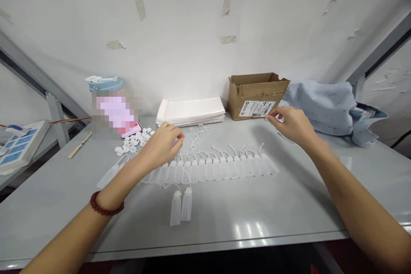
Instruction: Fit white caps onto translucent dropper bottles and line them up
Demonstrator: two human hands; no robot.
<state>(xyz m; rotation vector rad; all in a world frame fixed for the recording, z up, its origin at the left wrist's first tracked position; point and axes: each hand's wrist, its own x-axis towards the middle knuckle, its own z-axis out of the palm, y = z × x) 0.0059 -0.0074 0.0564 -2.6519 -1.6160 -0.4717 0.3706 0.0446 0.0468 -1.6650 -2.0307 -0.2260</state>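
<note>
My left hand (163, 143) hovers above the left end of a row of small translucent plastic bottles (218, 169), its fingers curled toward the thumb; whatever lies between them is hidden. White cords stick out of the bottle tops. My right hand (290, 124) is raised in front of the cardboard box, thumb and fingertips pinched together, and I cannot make out anything in them. Two bottles with cords (181, 206) lie nearer the front edge. Another bottle (109, 175) is partly covered by my left forearm. Loose white cords (199, 132) lie tangled behind the row.
White caps (133, 142) are heaped at left beside a phone (131, 129). At the back stand a stack of white envelopes (192, 111) and an open cardboard box (252, 102). Light blue cloth (321, 107) lies at right. A wooden stick (79, 145) is at left.
</note>
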